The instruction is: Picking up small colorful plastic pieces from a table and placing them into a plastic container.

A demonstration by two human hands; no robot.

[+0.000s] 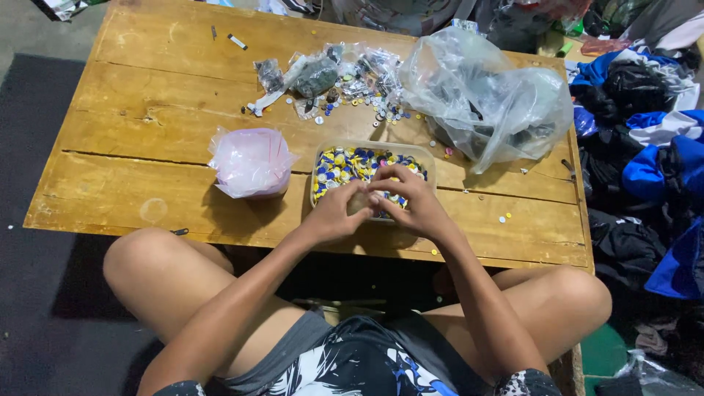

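Honestly, with the left hand (339, 213) and right hand (411, 199) both pinched shut around a small pale piece over the near rim of the button tub (424, 158), one slip probably drops it off the tabletop (132, 110) edge.

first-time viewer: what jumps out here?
Both hands, left hand and right hand, meet over a clear tub of yellow, blue and white buttons at the near edge of the wooden table. A pink bag sits left, a big clear bag behind right.
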